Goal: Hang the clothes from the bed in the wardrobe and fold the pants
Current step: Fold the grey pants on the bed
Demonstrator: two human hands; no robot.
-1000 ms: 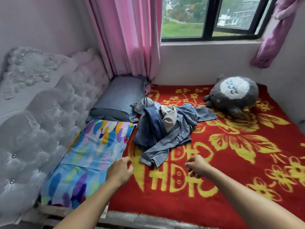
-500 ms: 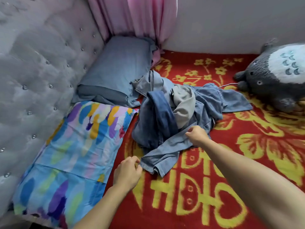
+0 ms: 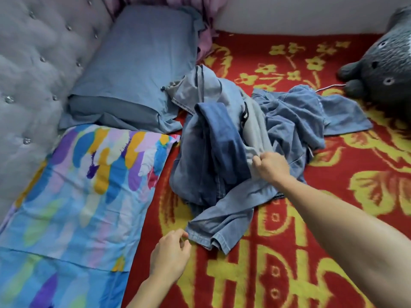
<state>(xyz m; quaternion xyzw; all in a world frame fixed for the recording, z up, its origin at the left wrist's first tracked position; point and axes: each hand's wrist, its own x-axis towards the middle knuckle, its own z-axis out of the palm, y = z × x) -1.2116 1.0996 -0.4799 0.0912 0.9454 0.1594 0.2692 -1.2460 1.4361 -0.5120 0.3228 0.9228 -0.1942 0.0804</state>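
A bed spread with a red blanket patterned in yellow flowers (image 3: 289, 252) fills the scene, a grey tufted headboard (image 3: 33, 74) at far left. Beside it lie a grey-blue pillow (image 3: 138, 58) and a multicoloured brushstroke-print pillow (image 3: 84, 185). The left hand (image 3: 170, 255), fingers loosely curled, touches the hem of a rumpled heap of blue denim clothes (image 3: 211, 163) at mid-bed. The right hand (image 3: 270, 166) pinches a pale grey garment (image 3: 255, 132) atop the heap. A grey plush toy (image 3: 382, 70) sits at far right.

Grey tufted headboard (image 3: 33, 70) on the left — white wall (image 3: 289, 14) behind.
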